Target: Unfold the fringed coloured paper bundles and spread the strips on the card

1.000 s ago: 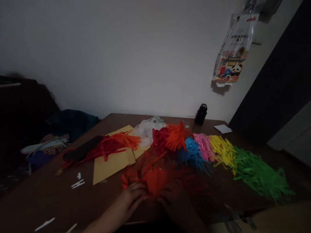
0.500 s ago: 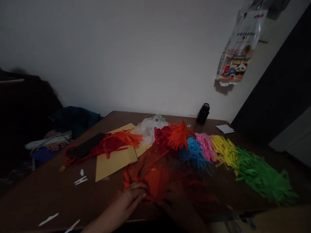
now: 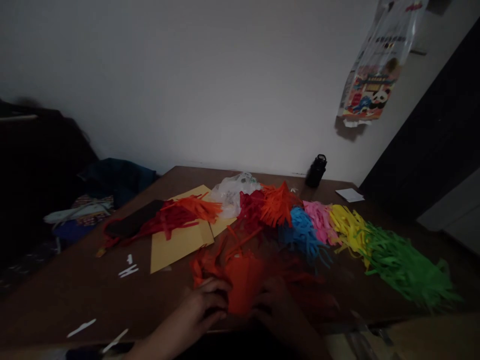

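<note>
An orange-red fringed paper piece [image 3: 242, 282] lies at the front of the brown table, its plain middle between my hands. My left hand [image 3: 204, 305] is at its left edge, thumb and fingers apart, fingertips beside or touching the paper. At the right edge is my right hand [image 3: 277, 302], dim and a little blurred, with its thumb apart from the curled fingers. Loose red-orange strips spread out on both sides. Whether either hand presses on the paper is hard to see.
Fringed bundles in orange [image 3: 277, 205], blue [image 3: 302, 232], pink [image 3: 320, 220], yellow [image 3: 348, 227] and green [image 3: 410, 267] run rightward. Yellow envelopes [image 3: 176, 247], a clear plastic bag [image 3: 230, 192], a dark case [image 3: 135, 220], a black bottle [image 3: 316, 171] and white scraps [image 3: 128, 271] lie around.
My left thumb and fingers have spread apart from a closer pinch at the paper's edge. The right hand stays close to the right edge. The view has shifted slightly.
</note>
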A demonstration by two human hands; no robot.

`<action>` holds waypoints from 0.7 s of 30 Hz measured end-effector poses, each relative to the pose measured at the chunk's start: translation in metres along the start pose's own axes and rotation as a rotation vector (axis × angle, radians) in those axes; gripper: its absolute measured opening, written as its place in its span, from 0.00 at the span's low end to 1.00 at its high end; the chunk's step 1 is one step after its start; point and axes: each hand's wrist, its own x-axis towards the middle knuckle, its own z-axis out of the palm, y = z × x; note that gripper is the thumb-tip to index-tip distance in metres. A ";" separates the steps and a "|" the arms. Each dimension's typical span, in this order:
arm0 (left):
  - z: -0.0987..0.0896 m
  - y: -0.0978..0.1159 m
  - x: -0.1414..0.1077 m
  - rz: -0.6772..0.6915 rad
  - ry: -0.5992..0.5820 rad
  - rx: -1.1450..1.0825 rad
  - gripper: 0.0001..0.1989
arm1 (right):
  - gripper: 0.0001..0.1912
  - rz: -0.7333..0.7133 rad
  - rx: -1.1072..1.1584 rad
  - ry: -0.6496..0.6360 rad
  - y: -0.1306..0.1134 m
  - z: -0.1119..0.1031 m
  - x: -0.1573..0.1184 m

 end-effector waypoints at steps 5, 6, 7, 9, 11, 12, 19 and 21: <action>0.000 0.005 0.003 0.029 0.031 0.013 0.10 | 0.06 -0.005 -0.026 0.005 0.004 0.002 -0.003; 0.000 0.006 0.003 0.037 0.041 0.010 0.11 | 0.05 -0.008 -0.029 0.007 0.005 0.003 -0.003; -0.001 0.007 0.003 0.042 0.050 0.005 0.11 | 0.05 -0.009 -0.029 0.009 0.005 0.003 -0.003; -0.002 0.008 0.003 0.040 0.062 -0.016 0.11 | 0.05 -0.013 -0.035 0.010 0.004 0.002 -0.002; -0.003 0.009 0.002 0.031 0.069 -0.044 0.12 | 0.05 -0.028 -0.050 0.009 0.003 0.000 -0.001; -0.003 0.009 0.001 0.025 0.068 -0.055 0.12 | 0.06 -0.033 -0.058 0.009 0.002 -0.001 0.000; -0.001 0.006 0.002 0.021 0.068 -0.046 0.12 | 0.06 0.001 -0.076 0.010 0.000 0.001 0.000; 0.000 0.004 0.002 0.024 0.070 -0.045 0.11 | 0.06 0.003 -0.060 0.018 0.001 0.002 0.000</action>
